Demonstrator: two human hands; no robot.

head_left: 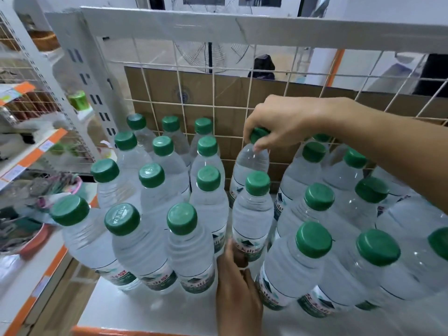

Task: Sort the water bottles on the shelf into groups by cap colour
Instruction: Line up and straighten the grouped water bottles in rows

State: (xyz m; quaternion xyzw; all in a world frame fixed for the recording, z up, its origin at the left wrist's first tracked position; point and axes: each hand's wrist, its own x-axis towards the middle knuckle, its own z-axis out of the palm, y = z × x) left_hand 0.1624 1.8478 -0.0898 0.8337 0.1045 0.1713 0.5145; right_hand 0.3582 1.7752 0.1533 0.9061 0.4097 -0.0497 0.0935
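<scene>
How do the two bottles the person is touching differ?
The right hand pinches the rear bottle by its cap, hiding most of the cap; the left hand holds the front bottle low on its body, cap fully exposed. The rear bottle stands nearer the wire mesh. Both are clear with green caps.

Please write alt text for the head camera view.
The right hand grips a green-capped bottle by its cap near the wire grid, while the left hand holds another bottle lower down, among many green-capped bottles.
</scene>
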